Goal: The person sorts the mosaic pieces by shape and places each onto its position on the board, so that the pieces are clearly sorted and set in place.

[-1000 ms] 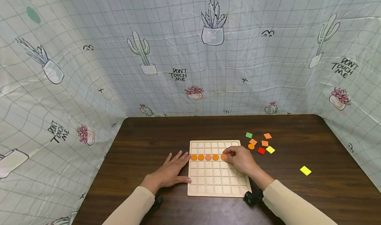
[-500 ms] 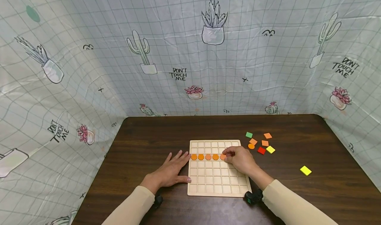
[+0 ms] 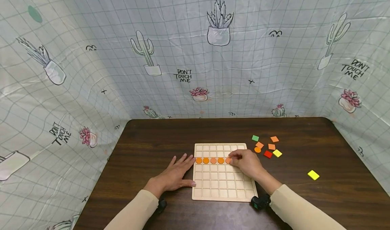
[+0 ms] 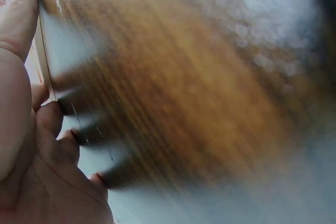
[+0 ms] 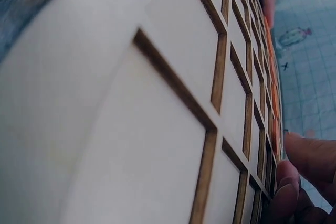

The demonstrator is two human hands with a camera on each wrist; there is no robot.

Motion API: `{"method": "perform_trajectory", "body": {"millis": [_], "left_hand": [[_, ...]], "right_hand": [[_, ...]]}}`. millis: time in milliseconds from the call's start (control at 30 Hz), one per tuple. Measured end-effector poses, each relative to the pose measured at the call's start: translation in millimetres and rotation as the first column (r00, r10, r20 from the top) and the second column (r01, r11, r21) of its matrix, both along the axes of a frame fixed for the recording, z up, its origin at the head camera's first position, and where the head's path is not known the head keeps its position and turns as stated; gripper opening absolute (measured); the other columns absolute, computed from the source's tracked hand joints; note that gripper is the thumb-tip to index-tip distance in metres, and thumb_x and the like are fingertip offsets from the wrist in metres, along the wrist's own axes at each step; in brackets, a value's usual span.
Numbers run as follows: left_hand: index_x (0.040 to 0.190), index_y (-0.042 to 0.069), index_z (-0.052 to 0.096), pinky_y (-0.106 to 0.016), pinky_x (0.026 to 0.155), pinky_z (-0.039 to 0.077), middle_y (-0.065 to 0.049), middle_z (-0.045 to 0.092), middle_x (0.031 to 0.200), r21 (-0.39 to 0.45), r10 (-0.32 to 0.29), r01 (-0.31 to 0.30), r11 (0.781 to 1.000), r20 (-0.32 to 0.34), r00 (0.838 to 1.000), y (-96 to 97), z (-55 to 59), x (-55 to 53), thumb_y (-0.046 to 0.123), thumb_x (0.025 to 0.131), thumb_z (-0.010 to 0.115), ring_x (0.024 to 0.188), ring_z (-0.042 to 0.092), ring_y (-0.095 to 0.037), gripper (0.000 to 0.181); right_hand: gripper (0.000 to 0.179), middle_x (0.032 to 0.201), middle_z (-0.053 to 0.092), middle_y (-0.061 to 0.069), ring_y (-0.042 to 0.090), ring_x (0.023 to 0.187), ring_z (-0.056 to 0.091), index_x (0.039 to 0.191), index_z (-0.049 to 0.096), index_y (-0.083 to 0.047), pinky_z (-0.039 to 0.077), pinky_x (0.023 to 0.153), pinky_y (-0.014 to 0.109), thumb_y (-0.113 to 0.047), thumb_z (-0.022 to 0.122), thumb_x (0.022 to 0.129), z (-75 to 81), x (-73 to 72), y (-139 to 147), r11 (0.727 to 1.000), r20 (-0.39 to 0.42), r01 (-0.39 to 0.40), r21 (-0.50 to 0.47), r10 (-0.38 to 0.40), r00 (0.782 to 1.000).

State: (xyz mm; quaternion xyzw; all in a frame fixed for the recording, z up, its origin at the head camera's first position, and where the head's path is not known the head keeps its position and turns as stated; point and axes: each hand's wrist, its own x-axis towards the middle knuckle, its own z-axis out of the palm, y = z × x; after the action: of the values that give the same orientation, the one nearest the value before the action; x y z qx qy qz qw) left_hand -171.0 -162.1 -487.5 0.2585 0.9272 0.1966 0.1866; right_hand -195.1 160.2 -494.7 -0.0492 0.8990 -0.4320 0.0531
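A pale wooden grid board (image 3: 214, 185) lies flat on the dark table. Along one of its upper rows sits a line of round orange discs (image 3: 206, 160), each in its own square. At the right end of that line, my right hand (image 3: 249, 163) pinches another orange disc (image 3: 228, 160) between thumb and fingertips; the hand partly covers it. My left hand (image 3: 171, 177) rests with spread fingers at the board's left edge, thumb touching the rim. In the right wrist view the right fingers (image 5: 310, 158) are at the board's far side, and the disc between them cannot be made out.
Right of the board lie loose pieces: a green square (image 3: 255, 138), several orange ones including a disc (image 3: 257, 150), a red square (image 3: 268, 154) and a yellow square (image 3: 277, 153). Another yellow piece (image 3: 313, 175) lies farther right. A printed curtain (image 3: 170, 54) surrounds the table.
The disc under my right fingertips has shifted very slightly left since a second ago, into line with the others. Both hands have otherwise stayed in place.
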Motion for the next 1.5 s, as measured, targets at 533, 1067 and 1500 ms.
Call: {"method": "perform_trajectory", "body": {"millis": [533,1067,1500], "left_hand": [[0.170,0.015,0.021,-0.061,0.132,0.001,-0.005,0.017,0.177,-0.004,0.002,-0.002,1.000,0.006,1.000,0.6,1.1,0.3,0.057,0.099,0.066,0.166,0.007,-0.031,0.095],[0.170,0.017,0.023,-0.061,0.132,0.000,-0.003,0.018,0.177,-0.001,0.016,-0.016,1.000,0.010,1.000,0.5,-0.2,-0.8,0.057,0.098,0.068,0.166,0.008,-0.030,0.094],[0.170,0.017,0.024,-0.061,0.132,0.001,-0.004,0.019,0.177,0.009,0.010,-0.010,1.000,0.005,1.000,1.1,-1.0,-0.4,0.056,0.098,0.068,0.166,0.008,-0.030,0.094]], "right_hand": [[0.026,0.105,0.075,0.011,0.020,0.083,0.060,0.123,0.077,-0.001,0.050,0.064,0.029,-0.009,0.074,0.098,6.5,0.6,15,0.985,0.061,0.013,-0.174,-0.002,0.998],[0.031,0.106,0.074,0.011,0.017,0.085,0.062,0.128,0.073,0.000,0.051,0.066,0.028,-0.013,0.074,0.099,19.3,-3.6,78,0.999,-0.114,0.038,0.018,-0.036,0.993],[0.031,0.111,0.076,0.017,0.033,0.097,0.057,0.125,0.077,-0.006,0.043,0.075,0.038,-0.014,0.079,0.095,17.5,-11.7,105,0.969,-0.200,0.020,0.245,0.030,0.979]]}}
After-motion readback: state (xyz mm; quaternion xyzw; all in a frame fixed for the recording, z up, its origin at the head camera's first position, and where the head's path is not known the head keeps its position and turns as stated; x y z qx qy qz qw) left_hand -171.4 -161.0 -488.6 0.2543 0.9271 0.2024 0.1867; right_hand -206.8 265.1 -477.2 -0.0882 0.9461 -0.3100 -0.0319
